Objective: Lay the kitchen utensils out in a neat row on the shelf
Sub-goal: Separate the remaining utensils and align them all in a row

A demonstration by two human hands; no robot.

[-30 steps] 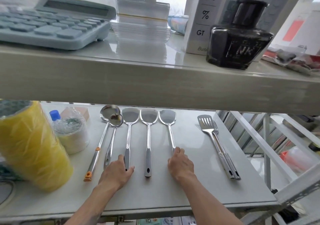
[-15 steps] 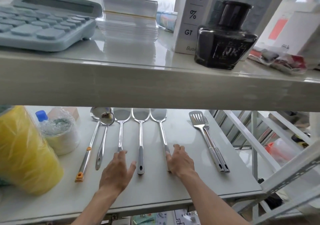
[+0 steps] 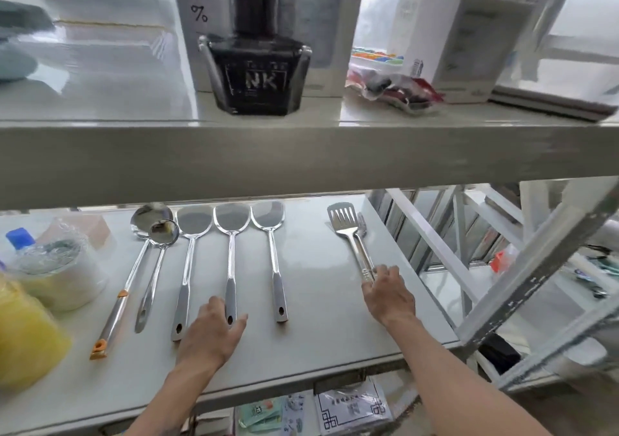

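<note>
On the white lower shelf (image 3: 318,318) lie a long ladle with an orange tip (image 3: 134,268), a smaller ladle (image 3: 157,258) and three steel spatulas (image 3: 187,268) (image 3: 231,251) (image 3: 273,251), side by side with handles toward me. Further right a slotted turner (image 3: 345,228) lies on top of a second utensil (image 3: 362,229), apart from the row. My left hand (image 3: 214,331) rests flat on the shelf, its fingers touching the end of the middle spatula's handle. My right hand (image 3: 388,293) has its fingers curled over the handle ends of the slotted turner pair.
A yellow roll (image 3: 26,335), a wrapped white roll (image 3: 57,274) and a blue-capped bottle (image 3: 20,238) crowd the shelf's left end. The upper shelf (image 3: 301,154) hangs low overhead and carries an ink bottle (image 3: 258,70) and boxes. A white rack frame (image 3: 536,268) stands at the right.
My right hand has left the third spatula's handle and moved right onto the slotted turner's handles. My left hand has shifted right to the middle spatula's handle. The view has panned right.
</note>
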